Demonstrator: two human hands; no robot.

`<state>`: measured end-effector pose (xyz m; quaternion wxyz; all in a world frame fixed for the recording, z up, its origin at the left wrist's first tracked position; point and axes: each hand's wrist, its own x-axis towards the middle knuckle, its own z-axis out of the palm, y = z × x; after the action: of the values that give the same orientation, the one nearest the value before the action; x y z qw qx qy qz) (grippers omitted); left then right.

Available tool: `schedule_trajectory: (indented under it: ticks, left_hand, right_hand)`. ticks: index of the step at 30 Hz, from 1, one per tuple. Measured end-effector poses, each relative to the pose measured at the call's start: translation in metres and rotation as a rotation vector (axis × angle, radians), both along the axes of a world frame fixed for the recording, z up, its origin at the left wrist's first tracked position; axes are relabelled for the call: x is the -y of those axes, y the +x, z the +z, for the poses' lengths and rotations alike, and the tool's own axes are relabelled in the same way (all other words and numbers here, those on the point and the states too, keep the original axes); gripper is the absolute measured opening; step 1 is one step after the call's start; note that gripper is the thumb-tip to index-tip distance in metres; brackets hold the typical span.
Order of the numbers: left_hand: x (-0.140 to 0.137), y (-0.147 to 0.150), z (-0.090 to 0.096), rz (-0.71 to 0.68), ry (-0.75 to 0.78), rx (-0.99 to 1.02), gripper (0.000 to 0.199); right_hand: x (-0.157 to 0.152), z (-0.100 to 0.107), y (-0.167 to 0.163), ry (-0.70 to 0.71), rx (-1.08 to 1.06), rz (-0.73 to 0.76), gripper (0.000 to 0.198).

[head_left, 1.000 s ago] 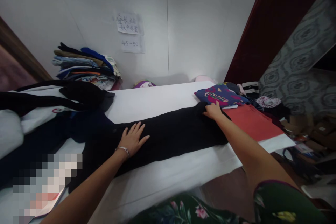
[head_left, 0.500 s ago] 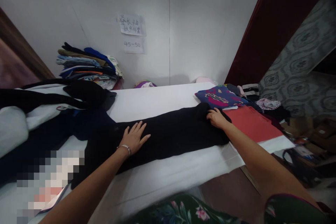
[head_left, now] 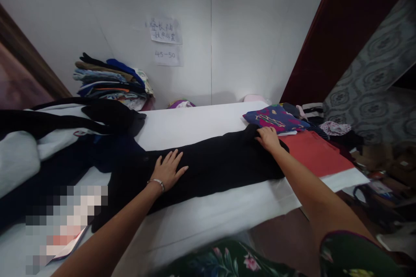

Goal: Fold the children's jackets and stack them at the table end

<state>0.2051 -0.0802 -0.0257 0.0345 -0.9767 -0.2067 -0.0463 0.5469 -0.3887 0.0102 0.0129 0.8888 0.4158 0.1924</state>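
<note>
A long black garment [head_left: 214, 164] lies stretched lengthwise across the white table, its kind unclear in the dark cloth. My left hand [head_left: 169, 169] rests flat on it toward its left part, fingers spread, a bracelet at the wrist. At the garment's far right corner my right hand [head_left: 268, 137] has its fingers bent together over the bunched cloth, pinching it; the fingertips are partly hidden. Just behind that hand sits a folded blue and magenta patterned garment [head_left: 273, 117]. A red folded cloth [head_left: 313, 151] lies to the right of the black garment.
A stack of folded clothes [head_left: 112, 82] stands at the back left by the wall. Loose black and white clothes [head_left: 107, 117] are heaped on the left. Two paper notes [head_left: 165, 30] hang on the wall. Cardboard boxes [head_left: 390, 160] stand at the far right.
My right hand has shifted slightly up along the garment's far edge, its fingers drawing closer together on the cloth. My left hand stays flat in place. The view has moved a little.
</note>
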Motion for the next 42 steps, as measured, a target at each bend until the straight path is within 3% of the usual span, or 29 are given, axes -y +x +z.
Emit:
schedule_trajectory:
  ticks: [4, 9, 14, 17, 19, 21, 25, 28, 32, 36, 42]
  left_hand:
    - [0.000, -0.001, -0.001, -0.006, 0.012, 0.002, 0.068]
    - [0.003, -0.001, 0.002, -0.003, 0.016, 0.008, 0.067]
    - [0.005, -0.001, 0.003, -0.003, -0.009, 0.010, 0.067]
    - [0.005, -0.001, 0.002, -0.002, -0.021, 0.021, 0.067]
    - [0.005, -0.001, 0.002, 0.004, -0.032, 0.022, 0.067]
    - [0.005, -0.002, 0.002, 0.004, -0.038, 0.019, 0.067]
    - [0.005, -0.002, 0.002, -0.001, -0.024, 0.014, 0.067]
    - [0.006, -0.001, 0.003, 0.005, -0.014, 0.006, 0.067]
    - [0.005, -0.002, 0.006, 0.027, -0.020, -0.009, 0.071]
    - [0.002, -0.006, 0.007, 0.103, -0.028, 0.021, 0.075]
    - [0.008, -0.008, 0.007, 0.135, -0.086, 0.031, 0.073]
  right_hand:
    - [-0.014, -0.012, 0.003, 0.008, -0.080, -0.175, 0.044]
    - [-0.029, -0.023, 0.002, -0.020, -0.128, -0.222, 0.056]
    - [-0.025, -0.028, 0.000, 0.075, -0.091, -0.244, 0.063]
    - [-0.023, -0.030, 0.003, 0.022, -0.204, -0.273, 0.063]
    - [-0.026, -0.027, 0.004, 0.059, -0.263, -0.329, 0.065]
    - [-0.032, -0.019, 0.002, 0.160, -0.251, -0.303, 0.066]
    - [-0.048, 0.001, -0.014, 0.298, -0.131, -0.040, 0.056]
    - [-0.056, -0.001, -0.028, 0.185, -0.129, 0.039, 0.054]
    - [-0.055, -0.033, -0.036, -0.078, -0.326, -0.127, 0.057]
    - [-0.049, -0.054, -0.036, -0.082, -0.323, -0.178, 0.060]
    - [-0.052, -0.036, -0.038, -0.070, -0.398, -0.198, 0.055]
